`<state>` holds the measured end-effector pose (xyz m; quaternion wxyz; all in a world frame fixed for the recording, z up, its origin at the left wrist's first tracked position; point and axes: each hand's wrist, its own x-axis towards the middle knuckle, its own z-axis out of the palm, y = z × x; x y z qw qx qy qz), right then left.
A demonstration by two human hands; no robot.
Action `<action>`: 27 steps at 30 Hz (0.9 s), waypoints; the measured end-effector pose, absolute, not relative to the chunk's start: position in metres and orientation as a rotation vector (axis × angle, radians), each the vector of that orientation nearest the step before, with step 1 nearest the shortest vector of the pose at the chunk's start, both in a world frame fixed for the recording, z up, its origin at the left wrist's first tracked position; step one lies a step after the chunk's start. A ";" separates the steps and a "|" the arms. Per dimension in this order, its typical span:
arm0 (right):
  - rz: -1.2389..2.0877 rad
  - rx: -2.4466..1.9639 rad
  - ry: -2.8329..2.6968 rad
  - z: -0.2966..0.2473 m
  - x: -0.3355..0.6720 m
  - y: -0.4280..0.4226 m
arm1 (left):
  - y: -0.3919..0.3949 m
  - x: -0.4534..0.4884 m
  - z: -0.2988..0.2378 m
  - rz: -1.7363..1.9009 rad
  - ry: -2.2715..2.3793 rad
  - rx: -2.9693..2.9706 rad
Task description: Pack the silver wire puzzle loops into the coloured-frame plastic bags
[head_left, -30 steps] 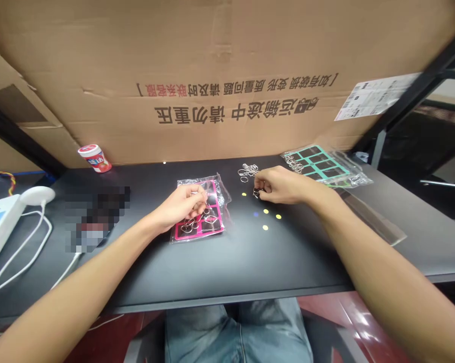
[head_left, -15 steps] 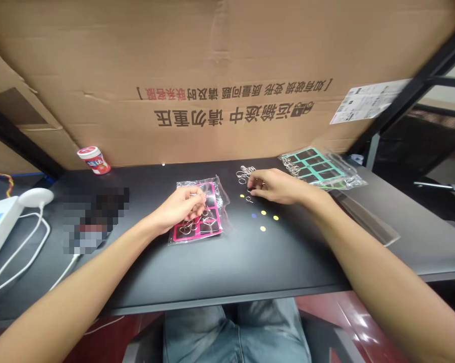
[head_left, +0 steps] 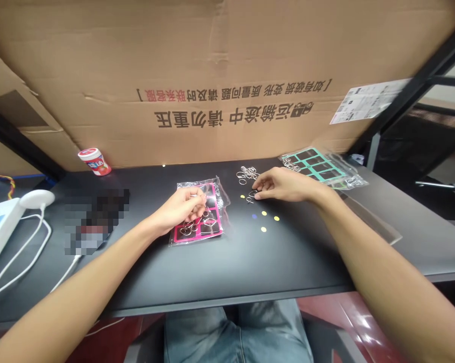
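My left hand (head_left: 186, 205) is closed in a pinch above a pink-framed black card (head_left: 214, 233) in a clear plastic bag. What its fingertips hold is hidden. Bent metal wire pieces (head_left: 188, 229) lie on that card, just below the hand. My right hand (head_left: 276, 185) has its thumb and index finger closed on a thin metal ring (head_left: 252, 194) at the tabletop. Just beyond it sits a small pile of metal rings (head_left: 247, 173). Small yellow discs (head_left: 264, 213) and a blue disc (head_left: 254, 217) are scattered nearer to me.
Behind my right hand lies a bagged teal-framed card (head_left: 322, 169), with a clear plastic sheet (head_left: 375, 222) to its front right. A red and white tub (head_left: 95, 162) stands back left. White cables and a white box (head_left: 0, 222) occupy the left. Cardboard (head_left: 212, 60) walls the back.
My right hand has shifted slightly to the right, away from the ring pile, and the ring at its fingertips now shows more. My left hand has stayed in place.
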<state>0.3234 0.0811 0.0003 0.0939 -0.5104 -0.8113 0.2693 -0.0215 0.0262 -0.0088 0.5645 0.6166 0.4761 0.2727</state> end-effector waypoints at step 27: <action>0.908 -0.964 -2.051 0.002 0.248 0.048 | 0.026 -0.017 -0.008 0.672 1.118 1.407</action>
